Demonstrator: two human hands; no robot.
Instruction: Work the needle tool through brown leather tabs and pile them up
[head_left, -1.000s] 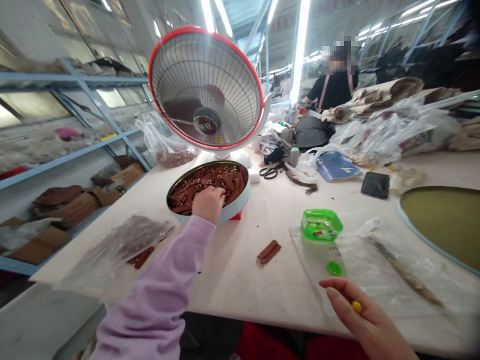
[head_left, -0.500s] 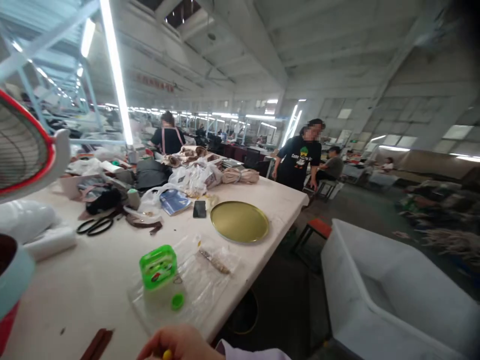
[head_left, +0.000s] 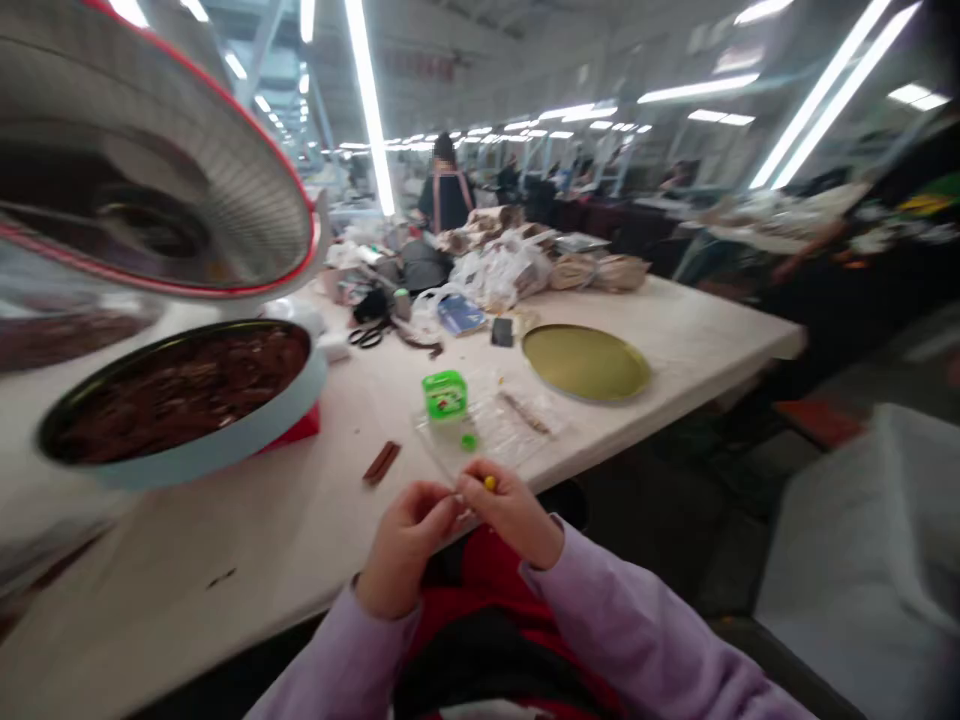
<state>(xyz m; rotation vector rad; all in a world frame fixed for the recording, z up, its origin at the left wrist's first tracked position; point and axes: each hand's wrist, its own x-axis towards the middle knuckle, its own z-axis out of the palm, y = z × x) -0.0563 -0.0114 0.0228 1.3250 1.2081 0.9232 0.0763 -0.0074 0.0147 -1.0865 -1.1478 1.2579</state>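
Note:
My left hand (head_left: 405,545) and my right hand (head_left: 514,512) meet at the table's near edge, fingertips almost touching. A small yellow-tipped thing (head_left: 490,483) sticks up from the fingers of my right hand; the rest of it is hidden. The thumb and forefinger of my left hand are pinched, but what lies between them is too small to make out. Just past my hands lie a clear plastic sheet (head_left: 491,425), a green cap (head_left: 469,442) and a bright green box (head_left: 445,396). Brown strips (head_left: 382,463) lie to the left.
A round pan (head_left: 300,395) of brown pieces stands left under a red-rimmed fan (head_left: 315,215). A gold round tray (head_left: 589,362), black scissors (head_left: 366,337) and a blue packet (head_left: 460,314) lie farther back. A white bin (head_left: 832,520) and a co-worker (head_left: 885,210) are at right.
The view has swung left and down. Both hands now show together at the table edge, where only my right hand showed before. The pan of brown pieces has come into fuller view.

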